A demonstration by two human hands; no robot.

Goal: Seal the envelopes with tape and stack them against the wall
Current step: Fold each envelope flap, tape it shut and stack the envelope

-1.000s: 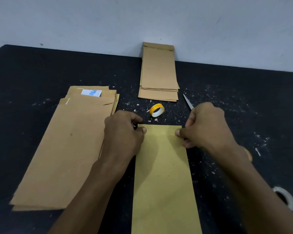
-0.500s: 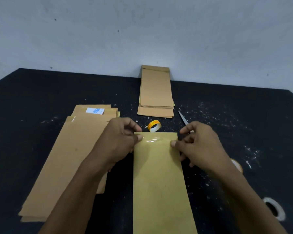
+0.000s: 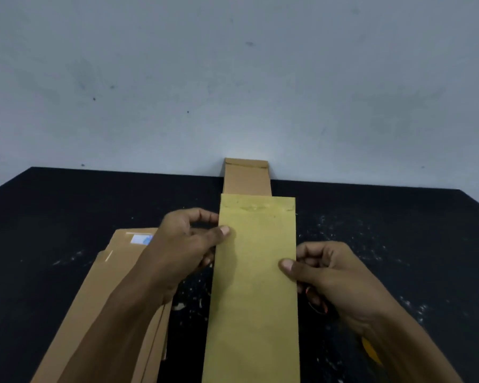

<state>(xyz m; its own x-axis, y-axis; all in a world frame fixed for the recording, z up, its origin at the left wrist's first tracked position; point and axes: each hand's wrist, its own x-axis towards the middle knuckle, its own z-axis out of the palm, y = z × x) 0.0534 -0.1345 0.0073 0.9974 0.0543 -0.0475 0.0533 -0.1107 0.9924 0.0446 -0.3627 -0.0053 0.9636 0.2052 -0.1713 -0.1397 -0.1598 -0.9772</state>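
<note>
Hands are both holding the yellowish envelope [image 3: 256, 272] by its long edges, lifted a bit off the black counter [image 3: 67, 205]. Left hand [image 3: 183, 244] is pinching the left edge up near the top, thumb lying on the face and fingers curling behind. Right hand [image 3: 332, 277] is pinching the right edge lower down, thumb on top too, so each grip is clamped on the envelope. Strip of clear tape [image 3: 256, 208] is sitting across the flap at the far end, looking a little wrinkly. Envelope's far end is overlapping the stack of brown envelopes [image 3: 246, 175] that's leaning against the pale wall [image 3: 233, 78] at the back of the counter; can't tell if they're touching. Another pile of brown envelopes [image 3: 108, 286] is lying flat on the left, partly under the left forearm, with a small blue-and-white label [image 3: 141, 239] on the top one. White specks and scraps are scattered over the counter.
</note>
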